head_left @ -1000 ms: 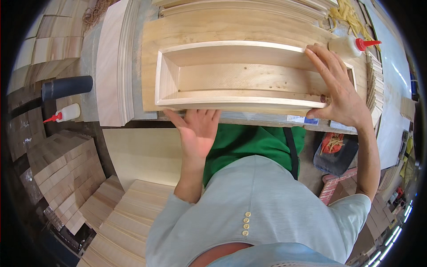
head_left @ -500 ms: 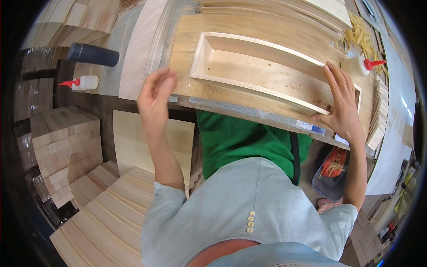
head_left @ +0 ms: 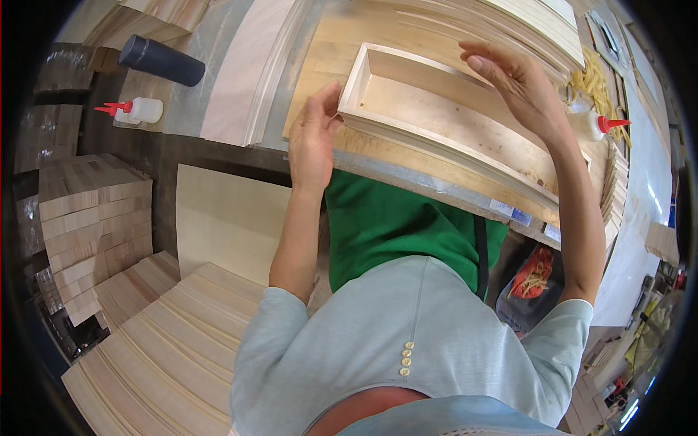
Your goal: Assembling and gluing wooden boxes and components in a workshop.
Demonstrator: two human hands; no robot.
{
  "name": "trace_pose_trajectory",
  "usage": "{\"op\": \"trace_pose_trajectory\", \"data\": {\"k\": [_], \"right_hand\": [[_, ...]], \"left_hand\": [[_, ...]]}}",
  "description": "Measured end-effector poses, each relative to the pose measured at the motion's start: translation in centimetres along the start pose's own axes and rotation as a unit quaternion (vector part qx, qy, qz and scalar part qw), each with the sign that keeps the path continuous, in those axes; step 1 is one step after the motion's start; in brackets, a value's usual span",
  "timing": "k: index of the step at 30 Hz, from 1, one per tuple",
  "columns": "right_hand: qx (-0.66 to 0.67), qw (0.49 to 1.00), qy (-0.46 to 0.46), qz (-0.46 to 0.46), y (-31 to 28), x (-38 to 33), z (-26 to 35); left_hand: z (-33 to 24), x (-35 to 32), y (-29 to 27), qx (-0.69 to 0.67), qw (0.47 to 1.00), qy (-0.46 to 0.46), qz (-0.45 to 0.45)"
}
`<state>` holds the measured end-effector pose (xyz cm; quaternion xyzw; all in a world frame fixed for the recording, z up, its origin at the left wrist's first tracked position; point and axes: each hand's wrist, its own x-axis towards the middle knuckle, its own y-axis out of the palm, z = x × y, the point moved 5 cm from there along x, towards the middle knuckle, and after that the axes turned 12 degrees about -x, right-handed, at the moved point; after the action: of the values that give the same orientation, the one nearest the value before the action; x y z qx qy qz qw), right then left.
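Observation:
A long, shallow open wooden box [head_left: 451,112] lies on a plywood board [head_left: 320,62] at the bench, slanting from far left to near right. At its left end is my left hand [head_left: 314,138], fingers stretched out and fingertips against the end wall, not wrapped round it. My right hand [head_left: 512,83] hovers above the box's far rim toward the right, its fingers loosely extended and holding nothing. My right forearm crosses over the box's right end and hides part of it.
Stacked thin wood strips [head_left: 509,29] lie behind the box. Glue bottles with red tips stand on the right [head_left: 592,125] and left [head_left: 145,110]. A dark cylinder [head_left: 161,61] rests far left. Pale panels [head_left: 243,80] lie left of the board; wood stacks [head_left: 98,225] fill the lower left.
The box has shifted right and slightly turned. My left hand has moved right to its end. My right hand has let go of the right end and moved up and left.

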<state>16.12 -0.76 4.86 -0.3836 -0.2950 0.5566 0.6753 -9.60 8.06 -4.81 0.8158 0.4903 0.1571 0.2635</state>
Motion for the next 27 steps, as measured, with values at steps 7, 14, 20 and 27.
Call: {"op": "trace_pose_trajectory", "data": {"k": [7,14,20,27], "right_hand": [[0.006,0.985,0.044,-0.169,-5.9,-7.6,-3.9],[0.178,0.918,0.262,-0.240,-7.4,-20.6,-15.8],[0.265,0.904,0.295,-0.162,-3.5,-19.0,-17.1],[0.221,0.912,0.309,-0.156,-3.1,-19.0,-16.5]], "left_hand": [[-2.6,1.2,-2.9,0.209,0.977,0.019,0.048],[-5.3,3.4,4.3,0.434,0.864,0.088,0.238],[-2.3,2.5,11.4,0.673,0.601,0.123,0.413],[-1.5,2.5,12.9,0.695,0.579,0.125,0.407]]}}
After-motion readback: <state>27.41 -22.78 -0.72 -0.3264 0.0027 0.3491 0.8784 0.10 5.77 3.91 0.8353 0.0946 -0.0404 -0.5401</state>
